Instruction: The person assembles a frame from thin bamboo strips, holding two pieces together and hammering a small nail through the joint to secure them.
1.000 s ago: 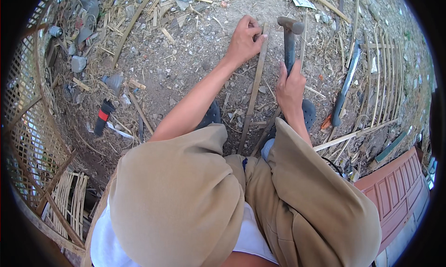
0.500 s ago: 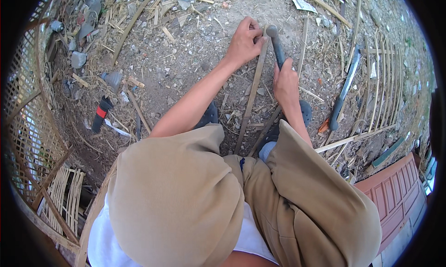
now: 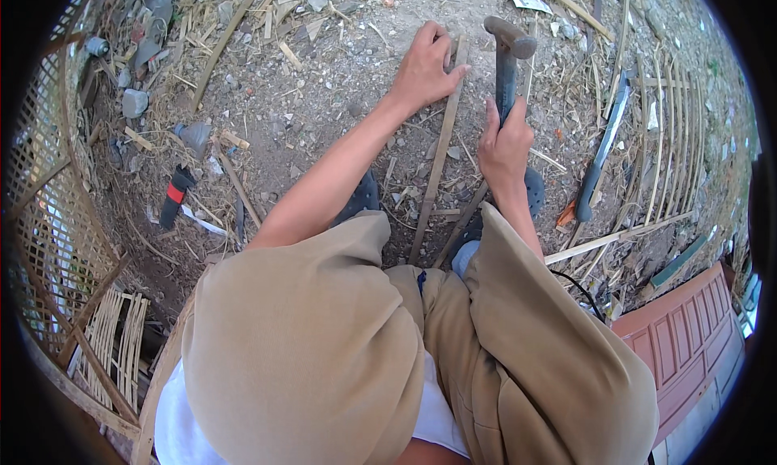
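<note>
My right hand (image 3: pixel 505 145) is closed around the dark handle of a hammer (image 3: pixel 507 60). The hammer's worn, rusty head is raised off the ground, to the right of the top end of a long, flat wooden strip (image 3: pixel 439 149). That strip runs from between my feet away from me along the dirt. At its far end, my left hand (image 3: pixel 422 70) grips it from the left side with curled fingers, the thumb on its edge. Whether anything small is also in those fingers is hidden.
A long-bladed knife (image 3: pixel 600 157) with a dark handle lies at right, beside a slatted bamboo frame (image 3: pixel 668 141). A black-and-red object (image 3: pixel 174 196) lies at left, near a woven lattice (image 3: pixel 48 198). Scraps litter the dirt; a reddish panelled board (image 3: pixel 688 335) is lower right.
The hammer has lifted from the far end of the wooden strip and swung up and right with my right hand. My left thumb and fingers have parted slightly, the hand staying near the strip's end.
</note>
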Available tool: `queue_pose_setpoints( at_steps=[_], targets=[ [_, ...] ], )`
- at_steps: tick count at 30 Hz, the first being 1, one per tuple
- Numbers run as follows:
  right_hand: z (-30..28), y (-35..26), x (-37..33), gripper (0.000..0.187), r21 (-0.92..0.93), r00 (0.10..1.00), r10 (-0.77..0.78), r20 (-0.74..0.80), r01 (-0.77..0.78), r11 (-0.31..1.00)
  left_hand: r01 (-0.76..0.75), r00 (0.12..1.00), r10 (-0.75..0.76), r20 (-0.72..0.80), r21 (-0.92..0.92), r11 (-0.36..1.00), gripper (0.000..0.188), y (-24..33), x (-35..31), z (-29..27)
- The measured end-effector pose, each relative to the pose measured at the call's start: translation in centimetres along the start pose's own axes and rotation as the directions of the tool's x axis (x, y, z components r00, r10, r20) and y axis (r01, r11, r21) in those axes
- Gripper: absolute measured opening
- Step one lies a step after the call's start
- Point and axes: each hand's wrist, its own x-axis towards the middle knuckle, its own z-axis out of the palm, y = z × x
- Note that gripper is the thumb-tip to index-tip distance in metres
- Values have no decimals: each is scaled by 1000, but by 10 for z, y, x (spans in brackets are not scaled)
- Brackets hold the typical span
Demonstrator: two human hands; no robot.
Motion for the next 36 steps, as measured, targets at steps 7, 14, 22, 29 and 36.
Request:
queue_pose_setpoints(
  at_steps=[7,14,22,29,36],
  targets=[
    [14,21,4,25,-60,995,79,68,-75,995,29,998,-32,60,35,999,38,4,2,-5],
    [18,25,7,28,-185,991,51,126,-27,982,-28,1000,28,-1,31,999,40,0,1,3],
    [12,20,-1,28,-72,1000,2,-31,-4,997,-44,999,44,-15,4,999,34,-1,2,0],
    [12,-5,2,29,-39,978,130,160,-126,991,34,998,-34,45,-3,999,29,-3,0,-5],
    [5,4,17,27,-85,978,148,144,-137,987,-40,998,39,-42,-7,999,32,-2,1,-1]
  ],
)
